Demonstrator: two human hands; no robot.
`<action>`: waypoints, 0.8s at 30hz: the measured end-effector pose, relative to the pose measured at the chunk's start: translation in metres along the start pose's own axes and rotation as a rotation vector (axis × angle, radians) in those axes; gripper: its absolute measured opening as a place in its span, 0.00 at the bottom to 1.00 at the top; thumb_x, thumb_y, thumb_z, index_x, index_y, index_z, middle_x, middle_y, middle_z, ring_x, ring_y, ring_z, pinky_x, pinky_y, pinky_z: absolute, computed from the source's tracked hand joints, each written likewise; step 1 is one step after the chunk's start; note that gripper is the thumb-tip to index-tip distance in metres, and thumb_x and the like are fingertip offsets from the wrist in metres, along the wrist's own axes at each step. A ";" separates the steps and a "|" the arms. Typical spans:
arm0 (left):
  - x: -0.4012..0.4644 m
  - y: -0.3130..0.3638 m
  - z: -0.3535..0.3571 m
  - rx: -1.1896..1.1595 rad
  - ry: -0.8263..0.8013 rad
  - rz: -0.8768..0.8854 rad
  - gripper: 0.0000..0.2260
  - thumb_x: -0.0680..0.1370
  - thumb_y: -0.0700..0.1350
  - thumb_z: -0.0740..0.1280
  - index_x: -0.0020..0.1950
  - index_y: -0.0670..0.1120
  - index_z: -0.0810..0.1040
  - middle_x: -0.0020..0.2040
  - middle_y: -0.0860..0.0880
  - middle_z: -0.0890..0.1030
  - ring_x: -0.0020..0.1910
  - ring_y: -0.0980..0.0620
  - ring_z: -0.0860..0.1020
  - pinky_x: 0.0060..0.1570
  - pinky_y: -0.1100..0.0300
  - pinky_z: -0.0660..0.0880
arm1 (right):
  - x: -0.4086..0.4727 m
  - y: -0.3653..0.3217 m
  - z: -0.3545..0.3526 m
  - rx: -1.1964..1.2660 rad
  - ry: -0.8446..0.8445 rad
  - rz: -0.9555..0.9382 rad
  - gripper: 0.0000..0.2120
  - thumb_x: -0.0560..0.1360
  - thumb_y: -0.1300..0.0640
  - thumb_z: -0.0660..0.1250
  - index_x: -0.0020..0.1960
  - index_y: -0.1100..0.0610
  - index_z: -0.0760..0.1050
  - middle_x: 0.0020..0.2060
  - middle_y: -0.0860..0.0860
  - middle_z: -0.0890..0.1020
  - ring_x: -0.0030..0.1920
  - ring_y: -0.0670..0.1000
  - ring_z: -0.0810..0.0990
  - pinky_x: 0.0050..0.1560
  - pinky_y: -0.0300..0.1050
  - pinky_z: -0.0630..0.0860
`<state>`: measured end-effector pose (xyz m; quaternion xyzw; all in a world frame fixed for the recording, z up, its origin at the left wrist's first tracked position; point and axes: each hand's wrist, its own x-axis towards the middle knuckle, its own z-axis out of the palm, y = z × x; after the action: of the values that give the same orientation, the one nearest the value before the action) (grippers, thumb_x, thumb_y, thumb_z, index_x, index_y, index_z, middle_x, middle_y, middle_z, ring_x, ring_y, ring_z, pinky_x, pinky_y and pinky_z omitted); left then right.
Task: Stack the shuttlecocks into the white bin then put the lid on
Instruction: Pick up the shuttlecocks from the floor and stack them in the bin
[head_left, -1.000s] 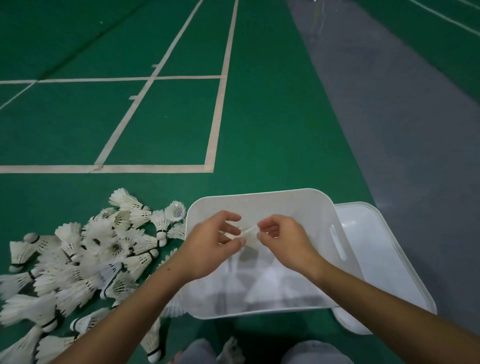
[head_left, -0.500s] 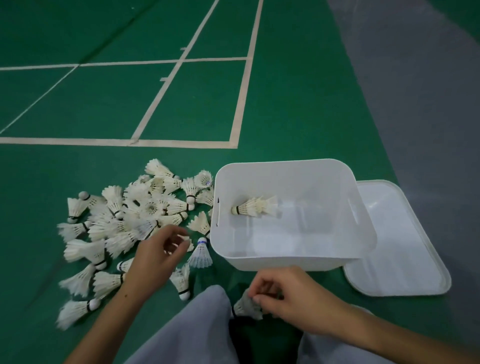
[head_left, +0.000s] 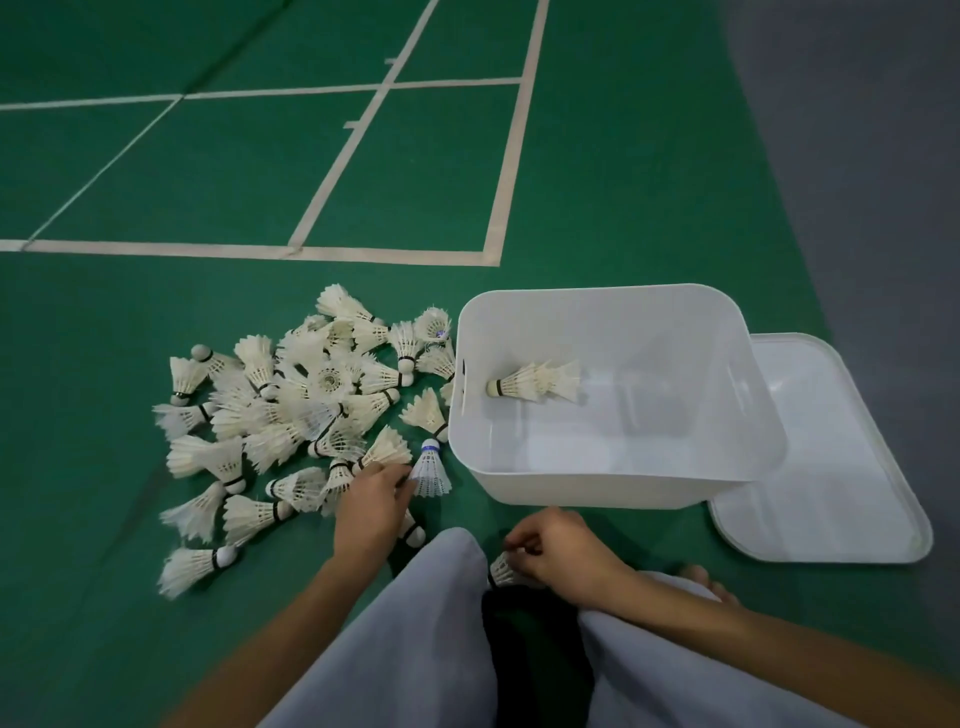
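Nested feathered shuttlecocks (head_left: 535, 383) lying inside open white plastic bin (head_left: 613, 483), flat white lid (head_left: 852, 467) beside it, left hand (head_left: 371, 501) fingering loose pile of white shuttlecocks (head_left: 291, 410), right hand (head_left: 558, 551) pinching single feathered shuttlecock (head_left: 503, 570).

1 bin (head_left: 613, 483), 1 lid (head_left: 831, 467), approx 35 shuttlecocks (head_left: 291, 415), 2 hands.

Green court floor (head_left: 623, 182) with shuttlecock pile (head_left: 291, 415), white bin (head_left: 613, 483), lid (head_left: 841, 467).
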<state>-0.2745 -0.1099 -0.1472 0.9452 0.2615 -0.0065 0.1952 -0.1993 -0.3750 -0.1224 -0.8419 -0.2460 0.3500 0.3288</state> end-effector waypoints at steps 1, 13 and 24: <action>0.000 0.000 0.002 -0.023 0.022 0.003 0.08 0.81 0.44 0.71 0.57 0.49 0.87 0.48 0.46 0.83 0.47 0.43 0.81 0.43 0.53 0.73 | -0.002 0.001 -0.002 0.001 0.010 0.000 0.09 0.76 0.57 0.75 0.55 0.56 0.88 0.50 0.50 0.89 0.50 0.46 0.86 0.56 0.37 0.81; -0.010 0.043 -0.077 -0.332 0.297 -0.012 0.09 0.78 0.41 0.75 0.58 0.46 0.88 0.46 0.50 0.88 0.38 0.52 0.82 0.38 0.54 0.79 | -0.059 -0.083 -0.056 -0.148 0.129 -0.426 0.08 0.78 0.54 0.72 0.55 0.49 0.86 0.49 0.43 0.87 0.49 0.43 0.83 0.54 0.43 0.80; 0.000 0.121 -0.147 -0.425 0.382 0.255 0.10 0.78 0.39 0.74 0.56 0.50 0.88 0.44 0.58 0.87 0.32 0.56 0.78 0.33 0.64 0.76 | -0.062 -0.103 -0.144 0.352 0.347 -0.219 0.06 0.74 0.61 0.78 0.50 0.52 0.89 0.43 0.43 0.89 0.43 0.46 0.87 0.48 0.40 0.83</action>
<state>-0.2281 -0.1503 0.0325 0.8926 0.1680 0.2506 0.3350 -0.1491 -0.4013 0.0568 -0.7876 -0.2107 0.2004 0.5433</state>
